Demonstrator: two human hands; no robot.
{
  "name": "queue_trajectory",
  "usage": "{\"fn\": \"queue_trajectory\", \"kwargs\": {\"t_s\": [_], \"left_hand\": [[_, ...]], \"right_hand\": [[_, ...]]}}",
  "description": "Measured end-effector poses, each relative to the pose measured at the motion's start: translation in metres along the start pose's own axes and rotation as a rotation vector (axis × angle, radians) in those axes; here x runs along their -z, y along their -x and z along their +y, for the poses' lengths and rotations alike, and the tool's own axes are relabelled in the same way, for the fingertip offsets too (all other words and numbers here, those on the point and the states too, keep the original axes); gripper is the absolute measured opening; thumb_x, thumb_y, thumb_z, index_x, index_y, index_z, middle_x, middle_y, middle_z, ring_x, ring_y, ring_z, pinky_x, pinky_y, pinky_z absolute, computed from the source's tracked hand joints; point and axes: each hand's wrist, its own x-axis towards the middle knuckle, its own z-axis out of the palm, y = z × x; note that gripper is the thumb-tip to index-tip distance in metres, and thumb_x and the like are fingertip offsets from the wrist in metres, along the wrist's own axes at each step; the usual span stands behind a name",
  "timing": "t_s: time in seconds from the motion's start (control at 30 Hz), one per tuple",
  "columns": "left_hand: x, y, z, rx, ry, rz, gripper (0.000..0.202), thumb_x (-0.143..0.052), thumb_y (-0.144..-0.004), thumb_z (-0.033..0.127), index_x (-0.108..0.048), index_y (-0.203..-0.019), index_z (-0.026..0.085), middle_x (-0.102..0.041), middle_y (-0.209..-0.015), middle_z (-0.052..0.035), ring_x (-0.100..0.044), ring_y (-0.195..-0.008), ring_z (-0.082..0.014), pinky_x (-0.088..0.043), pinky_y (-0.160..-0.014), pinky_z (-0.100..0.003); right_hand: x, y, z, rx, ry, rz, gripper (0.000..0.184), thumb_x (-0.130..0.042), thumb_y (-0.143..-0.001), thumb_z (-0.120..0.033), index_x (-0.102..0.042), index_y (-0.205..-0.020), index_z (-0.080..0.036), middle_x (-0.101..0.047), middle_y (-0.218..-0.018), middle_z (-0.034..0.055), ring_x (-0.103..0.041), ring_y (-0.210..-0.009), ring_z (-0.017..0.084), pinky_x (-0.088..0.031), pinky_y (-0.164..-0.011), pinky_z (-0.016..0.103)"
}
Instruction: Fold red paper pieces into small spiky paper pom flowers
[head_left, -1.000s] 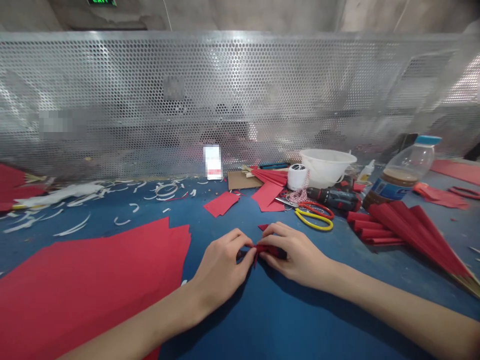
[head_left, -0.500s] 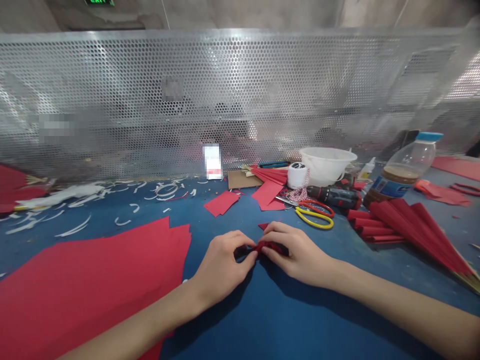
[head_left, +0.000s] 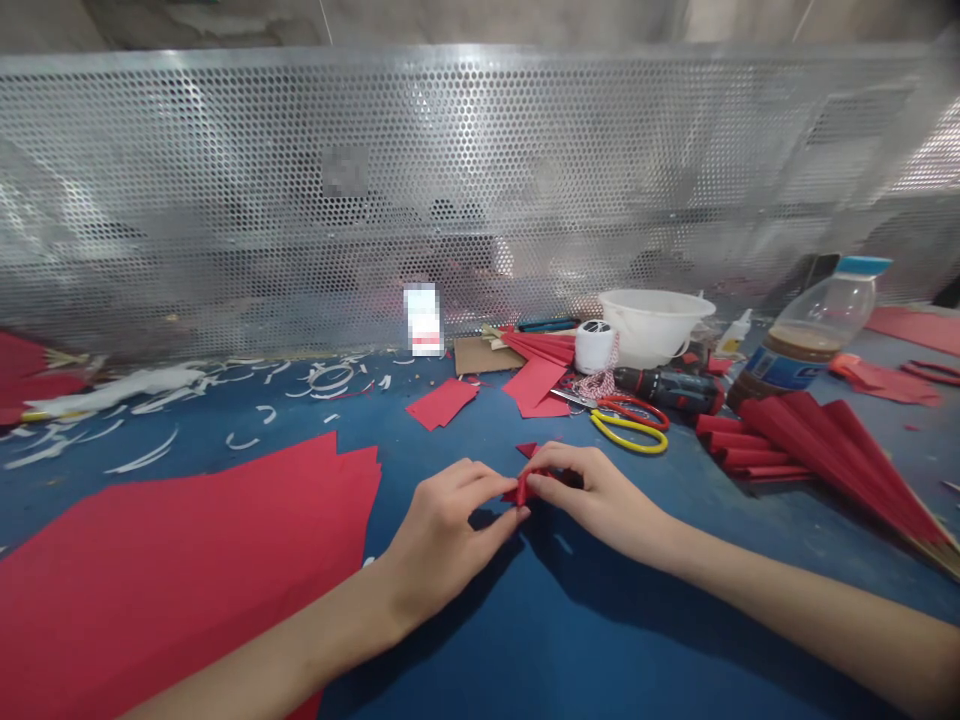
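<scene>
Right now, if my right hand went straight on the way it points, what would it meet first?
Your right hand points left and is already on the small folded red paper, so that comes first. Just beyond it appear your left hand fingers, though depth is hard to judge from this view.

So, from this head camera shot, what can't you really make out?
Head view, the small red paper piece pinched between the left hand and right hand: its shape, hidden by the fingers.
Head view, the white-and-red object by the perforated metal screen: pixelated, so unidentifiable.
Head view, the red folded paper fan: cut off by the left edge.
Head view, the plastic bottle's label: too small to read.
</scene>
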Motion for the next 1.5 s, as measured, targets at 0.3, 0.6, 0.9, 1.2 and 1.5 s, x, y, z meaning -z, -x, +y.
{"fn": "queue_trajectory", "kwargs": {"t_s": [0.3, 0.6, 0.9, 1.2, 1.5], "left_hand": [[0.001, 0.003, -0.002, -0.098, -0.111, 0.03, 0.028, -0.063, -0.09, 0.02, -0.065, -0.118, 0.02, -0.072, -0.091, -0.0034, -0.066, -0.081, -0.0146, -0.052, -0.074, -0.027], [0.001, 0.006, -0.005, -0.217, -0.106, 0.017, 0.021, -0.063, -0.089, 0.012, -0.067, -0.108, 0.019, -0.073, -0.099, -0.0016, -0.067, -0.087, -0.0125, -0.054, -0.081, -0.023], [0.0, 0.007, -0.001, -0.284, -0.15, 0.046, 0.024, -0.065, -0.087, 0.01, -0.066, -0.11, 0.014, -0.073, -0.1, -0.0045, -0.066, -0.089, -0.0154, -0.055, -0.083, -0.027], [-0.001, 0.005, -0.005, -0.274, -0.14, 0.038, 0.024, -0.063, -0.088, 0.008, -0.066, -0.111, 0.016, -0.073, -0.102, -0.0038, -0.066, -0.089, -0.0137, -0.055, -0.082, -0.025], [0.005, 0.011, -0.004, -0.326, -0.26, -0.054, 0.029, -0.056, -0.091, 0.007, -0.061, -0.12, 0.013, -0.067, -0.109, -0.0098, -0.061, -0.097, -0.0193, -0.055, -0.082, -0.031]], "right_hand": [[-0.002, 0.002, -0.003, -0.012, -0.027, 0.011, 0.02, -0.055, -0.094, -0.026, -0.072, -0.086, -0.018, -0.068, -0.087, 0.0023, -0.062, -0.08, 0.016, -0.045, -0.076, 0.028], [0.0, 0.001, -0.002, -0.002, -0.002, -0.005, 0.019, -0.057, -0.092, -0.028, -0.073, -0.087, -0.018, -0.068, -0.087, 0.0028, -0.062, -0.085, 0.018, -0.044, -0.079, 0.029], [0.0, 0.001, 0.0, 0.043, -0.055, -0.026, 0.019, -0.059, -0.092, -0.03, -0.074, -0.088, -0.02, -0.069, -0.088, 0.003, -0.061, -0.094, 0.02, -0.043, -0.087, 0.03], [0.001, 0.0, 0.004, 0.058, -0.088, -0.053, 0.025, -0.056, -0.095, -0.036, -0.074, -0.088, -0.02, -0.071, -0.088, 0.0041, -0.06, -0.102, 0.022, -0.041, -0.094, 0.033], [0.007, -0.002, 0.003, 0.119, -0.101, -0.108, 0.024, -0.055, -0.095, -0.033, -0.071, -0.084, -0.019, -0.068, -0.084, 0.0015, -0.06, -0.085, 0.017, -0.038, -0.099, 0.034]]}}
